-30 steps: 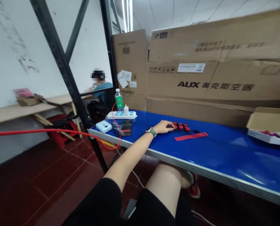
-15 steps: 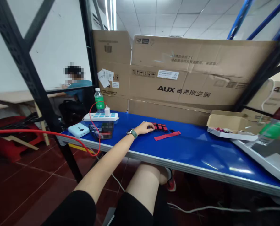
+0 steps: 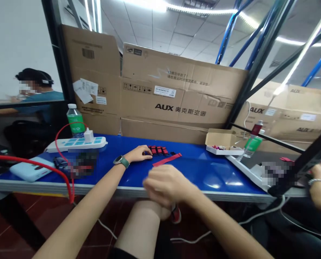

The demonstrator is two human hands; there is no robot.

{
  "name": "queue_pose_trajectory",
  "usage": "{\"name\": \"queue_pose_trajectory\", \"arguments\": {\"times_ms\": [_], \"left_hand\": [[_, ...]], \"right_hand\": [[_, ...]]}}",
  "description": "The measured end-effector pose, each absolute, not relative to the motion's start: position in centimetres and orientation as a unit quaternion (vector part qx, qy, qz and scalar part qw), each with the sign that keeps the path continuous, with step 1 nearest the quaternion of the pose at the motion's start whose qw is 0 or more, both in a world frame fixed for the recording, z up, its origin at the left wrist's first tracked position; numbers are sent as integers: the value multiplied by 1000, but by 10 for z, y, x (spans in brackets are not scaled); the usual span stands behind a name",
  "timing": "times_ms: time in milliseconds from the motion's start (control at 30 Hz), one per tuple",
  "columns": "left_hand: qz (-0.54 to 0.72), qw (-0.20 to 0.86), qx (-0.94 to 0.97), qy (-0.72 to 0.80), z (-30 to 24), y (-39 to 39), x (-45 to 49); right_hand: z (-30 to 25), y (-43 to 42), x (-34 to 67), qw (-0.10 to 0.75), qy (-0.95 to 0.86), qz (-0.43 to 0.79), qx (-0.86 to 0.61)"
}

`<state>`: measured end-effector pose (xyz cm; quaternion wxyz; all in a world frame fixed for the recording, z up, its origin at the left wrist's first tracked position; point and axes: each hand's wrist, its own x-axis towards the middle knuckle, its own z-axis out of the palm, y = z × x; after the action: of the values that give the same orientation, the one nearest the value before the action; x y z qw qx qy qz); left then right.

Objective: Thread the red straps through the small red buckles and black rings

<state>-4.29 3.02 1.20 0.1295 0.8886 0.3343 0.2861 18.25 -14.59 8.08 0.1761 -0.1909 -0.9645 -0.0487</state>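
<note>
My left hand (image 3: 136,154) rests on the blue table top (image 3: 203,172), its fingertips at the near end of a row of black straps with red bands (image 3: 157,151). A flat red strap (image 3: 167,159) lies just right of that row, apart from my hand. My right hand (image 3: 165,185) hangs in a loose curl over the table's front edge, slightly blurred, with nothing visible in it. A watch with a green band circles my left wrist (image 3: 121,161).
Behind the straps stand large AUX cardboard cartons (image 3: 179,108). To the left lie a power strip (image 3: 76,144), a water bottle (image 3: 75,120), a power bank (image 3: 30,169) and a red cable (image 3: 64,158). An open box (image 3: 219,140) sits right, near a co-worker's hand (image 3: 319,173).
The view has swung right and tilted up. My right hand has come in over the table's front edge, and a co-worker's arm now shows at right. My left hand stays at the straps.
</note>
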Motion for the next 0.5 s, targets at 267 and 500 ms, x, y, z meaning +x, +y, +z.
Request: {"name": "queue_pose_trajectory", "arguments": {"times_ms": [267, 500], "left_hand": [[249, 149, 898, 332, 14, 33, -50], [266, 166, 889, 333, 14, 29, -44]], "right_hand": [[58, 5, 203, 106, -943, 162, -272], [14, -1, 215, 183, -942, 81, -269]]}}
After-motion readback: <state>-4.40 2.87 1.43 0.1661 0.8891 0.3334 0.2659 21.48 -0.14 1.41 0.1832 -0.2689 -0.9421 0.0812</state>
